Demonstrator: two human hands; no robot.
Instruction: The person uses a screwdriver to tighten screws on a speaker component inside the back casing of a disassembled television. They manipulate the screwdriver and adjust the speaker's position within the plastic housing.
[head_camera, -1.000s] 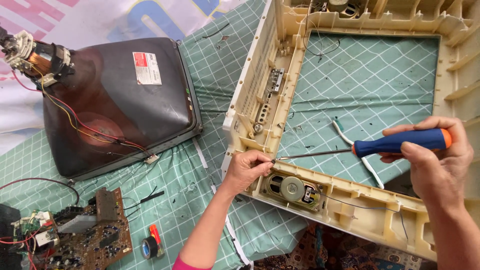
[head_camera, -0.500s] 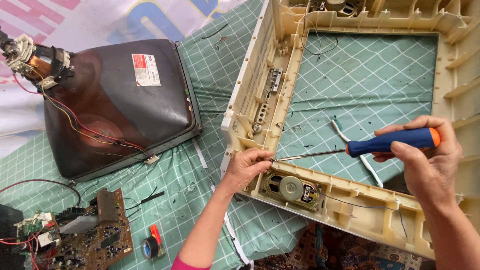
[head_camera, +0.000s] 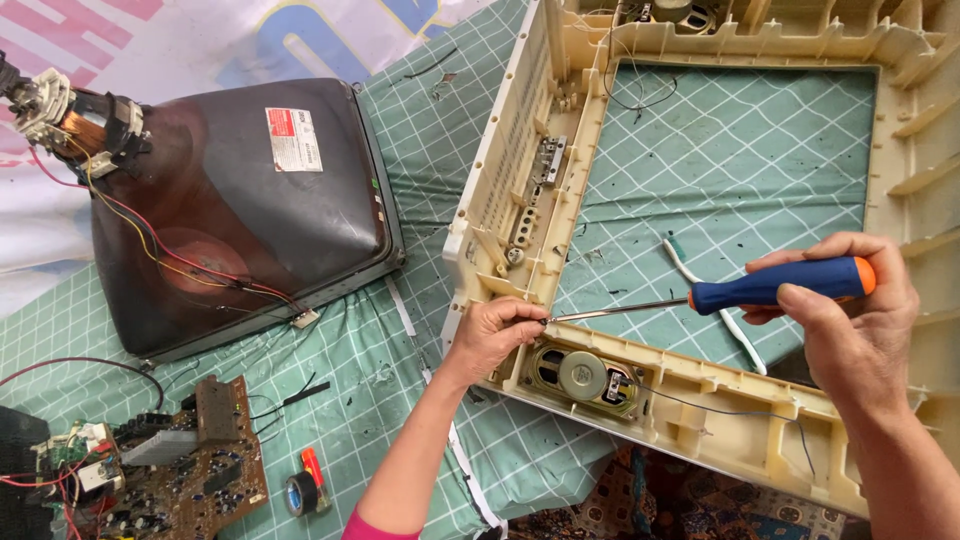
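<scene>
Head camera looks down: the right hand (head_camera: 850, 330) grips a blue-and-orange screwdriver (head_camera: 740, 293), shaft lying flat across the cream television casing (head_camera: 690, 395). The left hand (head_camera: 495, 335) pinches the tip at the casing's lower left corner, just above the round speaker (head_camera: 583, 375). Off left, on the green cutting-mat surface (head_camera: 420, 180), sit the picture tube (head_camera: 240, 210) and a circuit board (head_camera: 190, 465)
</scene>
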